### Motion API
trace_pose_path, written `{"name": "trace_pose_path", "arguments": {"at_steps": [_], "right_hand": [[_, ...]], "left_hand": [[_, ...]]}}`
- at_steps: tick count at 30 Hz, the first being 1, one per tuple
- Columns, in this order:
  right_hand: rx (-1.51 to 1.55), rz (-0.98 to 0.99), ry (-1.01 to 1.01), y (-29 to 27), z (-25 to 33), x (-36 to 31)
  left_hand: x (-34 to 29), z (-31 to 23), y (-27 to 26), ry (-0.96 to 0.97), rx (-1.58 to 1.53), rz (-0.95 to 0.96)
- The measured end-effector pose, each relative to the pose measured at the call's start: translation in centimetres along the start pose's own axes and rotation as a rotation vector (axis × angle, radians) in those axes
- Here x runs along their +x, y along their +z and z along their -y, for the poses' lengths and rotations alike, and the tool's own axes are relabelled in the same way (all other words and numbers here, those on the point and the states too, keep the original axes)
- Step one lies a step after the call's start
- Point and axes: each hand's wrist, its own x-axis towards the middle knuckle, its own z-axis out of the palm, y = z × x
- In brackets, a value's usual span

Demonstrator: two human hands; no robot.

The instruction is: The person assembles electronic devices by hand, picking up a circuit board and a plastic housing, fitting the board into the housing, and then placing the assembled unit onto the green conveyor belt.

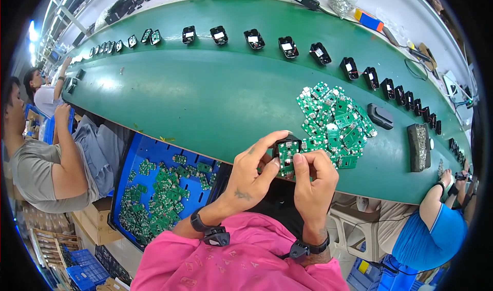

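Close in front of me, my left hand [252, 172] is closed around a small black plastic housing [278, 146]. A green circuit board [288, 157] lies in or against that housing; how deep it sits I cannot tell. The thumb and fingers of my right hand [314, 180] pinch the board's right edge. Just beyond my right hand, a heap of green circuit boards [336, 119] spreads over the green bench [205, 96]. To the right of the heap rests a dark, rounded plastic case [380, 116].
Black housings [254, 39] stand in a curved row along the bench's far side. A foam-like dark block [419, 147] is at the right. Left of me, a blue bin [138, 157] holds more boards. Co-workers sit at the left [51, 162] and right [429, 229].
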Motion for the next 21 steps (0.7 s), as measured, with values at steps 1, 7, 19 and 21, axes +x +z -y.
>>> {"name": "trace_pose_path", "arguments": {"at_steps": [1, 7, 19, 21], "right_hand": [[-0.015, -0.017, 0.007, 0.2, 0.0, -0.1], [-0.122, -0.077, -0.014, 1.2, -0.3, -0.5], [-0.131, -0.017, -0.028, 1.8, -1.9, -0.2], [-0.111, 0.034, -0.083, 1.8, -1.8, 0.1]], "left_hand": [[0.0, 0.1, 0.0, -0.028, -0.057, 0.006], [-0.1, -0.1, 0.3, -0.120, -0.260, 0.009], [0.6, 0.4, 1.2, -0.069, -0.072, -0.082], [0.7, 0.4, 1.2, -0.069, -0.022, -0.075]]}}
